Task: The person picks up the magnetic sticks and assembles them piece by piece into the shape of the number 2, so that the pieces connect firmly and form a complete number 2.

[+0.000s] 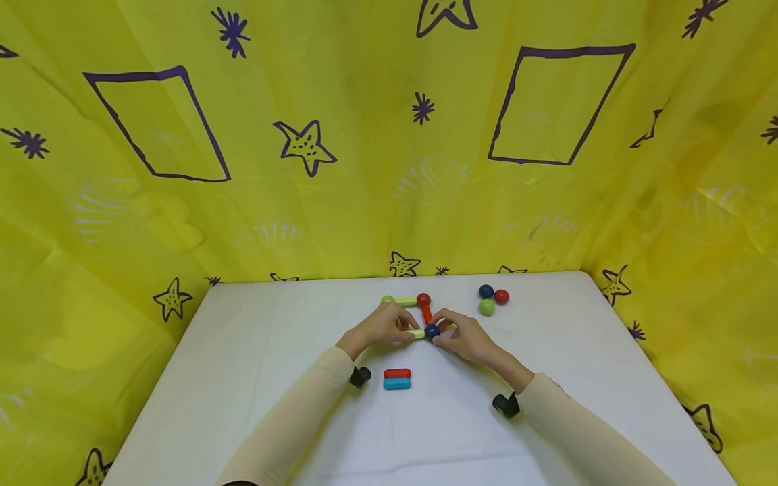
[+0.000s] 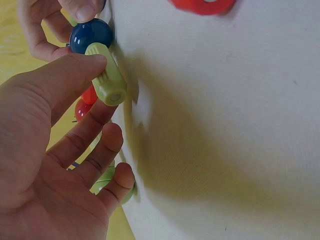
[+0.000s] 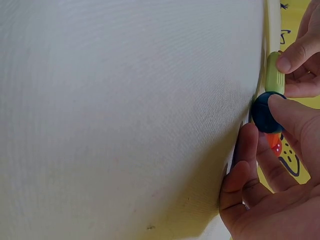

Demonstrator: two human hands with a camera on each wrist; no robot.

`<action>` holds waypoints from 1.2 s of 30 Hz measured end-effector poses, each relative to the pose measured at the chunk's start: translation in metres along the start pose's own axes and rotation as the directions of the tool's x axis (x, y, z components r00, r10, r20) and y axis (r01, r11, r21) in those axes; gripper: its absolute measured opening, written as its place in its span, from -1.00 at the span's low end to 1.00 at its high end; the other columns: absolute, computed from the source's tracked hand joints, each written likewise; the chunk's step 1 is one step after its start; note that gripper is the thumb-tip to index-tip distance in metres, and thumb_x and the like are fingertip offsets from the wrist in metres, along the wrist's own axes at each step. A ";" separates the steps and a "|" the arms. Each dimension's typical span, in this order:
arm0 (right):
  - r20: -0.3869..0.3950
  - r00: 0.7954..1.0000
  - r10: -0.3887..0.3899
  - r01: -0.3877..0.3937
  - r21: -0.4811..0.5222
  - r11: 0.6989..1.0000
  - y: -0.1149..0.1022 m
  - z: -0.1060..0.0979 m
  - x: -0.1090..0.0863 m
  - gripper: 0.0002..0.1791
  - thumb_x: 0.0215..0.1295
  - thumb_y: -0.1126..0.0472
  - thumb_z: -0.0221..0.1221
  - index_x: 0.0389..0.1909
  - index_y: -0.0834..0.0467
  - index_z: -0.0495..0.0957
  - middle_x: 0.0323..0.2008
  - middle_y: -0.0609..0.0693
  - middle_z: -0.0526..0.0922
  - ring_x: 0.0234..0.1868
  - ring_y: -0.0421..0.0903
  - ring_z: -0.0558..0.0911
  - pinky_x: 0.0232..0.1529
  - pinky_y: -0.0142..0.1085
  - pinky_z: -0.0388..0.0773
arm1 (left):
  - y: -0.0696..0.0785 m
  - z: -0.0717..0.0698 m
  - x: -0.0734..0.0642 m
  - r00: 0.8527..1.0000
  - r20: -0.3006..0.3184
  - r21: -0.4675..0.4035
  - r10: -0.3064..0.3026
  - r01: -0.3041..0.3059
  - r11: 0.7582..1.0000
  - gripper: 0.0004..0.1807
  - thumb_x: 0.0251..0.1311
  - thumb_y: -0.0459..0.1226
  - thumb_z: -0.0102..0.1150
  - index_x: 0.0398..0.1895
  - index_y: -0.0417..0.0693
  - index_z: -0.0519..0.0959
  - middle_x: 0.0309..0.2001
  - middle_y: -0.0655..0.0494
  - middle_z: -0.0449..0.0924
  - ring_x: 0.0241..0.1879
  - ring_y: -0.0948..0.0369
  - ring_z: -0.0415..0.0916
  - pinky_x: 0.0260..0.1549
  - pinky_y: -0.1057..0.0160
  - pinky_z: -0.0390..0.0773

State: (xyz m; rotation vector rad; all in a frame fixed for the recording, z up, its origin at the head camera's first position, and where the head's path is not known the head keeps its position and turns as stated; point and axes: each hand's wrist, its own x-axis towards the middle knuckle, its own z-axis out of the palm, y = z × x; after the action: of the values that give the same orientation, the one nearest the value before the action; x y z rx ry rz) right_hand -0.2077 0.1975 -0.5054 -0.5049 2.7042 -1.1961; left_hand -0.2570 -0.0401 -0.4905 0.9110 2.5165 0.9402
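Note:
My left hand [image 1: 387, 325] pinches a light green rod [image 2: 111, 82] between thumb and fingers. One end of that rod meets a dark blue ball [image 1: 432, 331], which my right hand [image 1: 467, 337] holds between thumb and fingers. From the blue ball a red rod [image 1: 426, 314] runs back to a red ball [image 1: 423, 299]. Another light green rod [image 1: 405, 302] links the red ball to a green ball [image 1: 387, 300], partly behind my left hand. In the left wrist view, the near end of the pinched rod shows a round metallic spot.
Toward the front of the white table [image 1: 255, 418] lie a loose red rod [image 1: 398, 373] and a blue rod [image 1: 397, 384], side by side. At the back right sit a blue ball [image 1: 486, 291], a red ball [image 1: 501, 296] and a green ball [image 1: 487, 307]. A yellow patterned curtain [image 1: 358, 202] surrounds the table.

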 end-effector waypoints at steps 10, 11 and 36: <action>0.011 1.000 0.022 -0.022 0.007 1.000 0.002 0.000 0.002 -0.66 0.32 0.26 0.38 0.07 0.02 0.56 -0.09 0.07 0.70 -0.42 -0.09 0.54 -0.28 -0.32 0.55 | 0.000 0.000 0.001 1.000 0.011 -0.006 -0.019 0.019 1.000 -0.86 0.23 -0.31 0.44 -0.16 -0.05 0.80 -0.46 0.20 0.62 -0.43 0.26 0.43 -0.42 0.39 0.47; 0.011 1.000 0.021 -0.021 0.008 1.000 0.002 0.000 0.002 -0.66 0.32 0.25 0.38 0.07 0.01 0.56 -0.09 0.07 0.70 -0.41 -0.09 0.54 -0.28 -0.31 0.56 | 0.000 0.000 0.001 1.000 0.011 -0.003 -0.017 0.017 1.000 -0.86 0.23 -0.31 0.44 -0.15 -0.05 0.80 -0.46 0.20 0.62 -0.43 0.26 0.43 -0.42 0.39 0.47; -0.020 1.000 0.006 -0.006 0.011 1.000 0.001 0.001 -0.003 -0.66 0.30 0.27 0.39 0.05 0.03 0.57 -0.10 0.07 0.71 -0.43 -0.11 0.54 -0.31 -0.30 0.57 | 0.008 0.001 -0.002 0.999 0.009 0.006 -0.036 0.036 0.999 -0.86 0.25 -0.32 0.42 -0.14 -0.06 0.79 -0.44 0.19 0.61 -0.43 0.24 0.44 -0.43 0.37 0.49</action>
State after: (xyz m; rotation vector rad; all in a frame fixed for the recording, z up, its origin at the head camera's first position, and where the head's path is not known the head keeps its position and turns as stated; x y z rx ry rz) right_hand -0.2048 0.1983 -0.5072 -0.4854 2.7119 -1.2198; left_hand -0.2513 -0.0366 -0.4855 0.8668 2.5210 0.9164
